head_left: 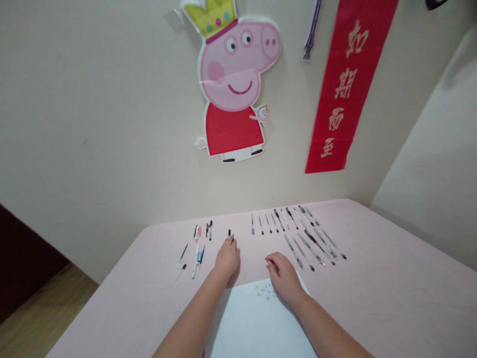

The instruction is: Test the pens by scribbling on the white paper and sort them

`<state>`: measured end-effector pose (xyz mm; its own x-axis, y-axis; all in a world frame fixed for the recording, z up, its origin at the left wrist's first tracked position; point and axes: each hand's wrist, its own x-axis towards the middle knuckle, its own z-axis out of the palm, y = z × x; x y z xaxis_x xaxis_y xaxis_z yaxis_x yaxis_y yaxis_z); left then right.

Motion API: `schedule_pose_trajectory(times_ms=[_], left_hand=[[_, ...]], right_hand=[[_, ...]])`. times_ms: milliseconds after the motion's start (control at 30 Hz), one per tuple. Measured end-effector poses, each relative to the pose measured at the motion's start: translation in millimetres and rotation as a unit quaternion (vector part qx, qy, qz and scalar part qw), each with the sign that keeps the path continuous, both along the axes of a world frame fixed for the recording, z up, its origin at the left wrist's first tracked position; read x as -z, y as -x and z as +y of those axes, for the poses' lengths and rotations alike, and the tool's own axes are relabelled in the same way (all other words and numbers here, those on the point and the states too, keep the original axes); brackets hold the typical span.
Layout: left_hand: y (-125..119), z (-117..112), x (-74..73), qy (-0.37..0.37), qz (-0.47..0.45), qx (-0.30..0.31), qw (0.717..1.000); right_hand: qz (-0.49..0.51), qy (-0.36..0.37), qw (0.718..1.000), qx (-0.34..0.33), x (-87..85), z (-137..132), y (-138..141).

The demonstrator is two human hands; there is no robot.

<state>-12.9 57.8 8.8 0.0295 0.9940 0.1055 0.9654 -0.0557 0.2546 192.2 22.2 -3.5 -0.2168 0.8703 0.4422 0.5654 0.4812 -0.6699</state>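
My left hand (228,257) reaches over the pink tabletop with its fingers closed. A small black pen part (233,237) shows at its fingertips, mostly hidden by the hand. Just beyond it lies a short black pen cap (229,232). My right hand (282,274) is curled near the top of a white paper sheet (261,323), thumb and finger pressed together; what they hold, if anything, is too small to make out. Small dark handwriting (265,291) marks the sheet beside this hand.
To the right, several pens lie in a back row (278,219) and a front row (315,248). Pens and parts form small groups at the left, including a blue-and-white pen (196,261) and black pieces (209,230). A wall with a pig cutout (234,129) borders the table's (112,298) back edge.
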Motion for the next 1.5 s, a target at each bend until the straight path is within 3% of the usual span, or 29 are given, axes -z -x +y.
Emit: schedule_pose_trajectory(times_ms=[233, 567, 933, 1500], left_hand=[[-12, -34, -3.0, 0.009, -0.022, 0.067, 0.997], [-6, -43, 12.4, -0.056, -0.131, 0.142, 0.980], [7, -45, 15.6, -0.077, -0.282, 0.106, 0.951], [8, -47, 11.6, -0.083, -0.291, 0.125, 0.945]], right_hand=[[0.015, -0.003, 1.000, -0.006, 7.1, 3, -1], [0.018, 0.001, 1.000, -0.004, 3.8, 2, 0], [0.018, 0.019, 1.000, -0.003, 5.4, 4, -1], [0.029, 0.020, 0.999, 0.006, 3.5, 2, -1]])
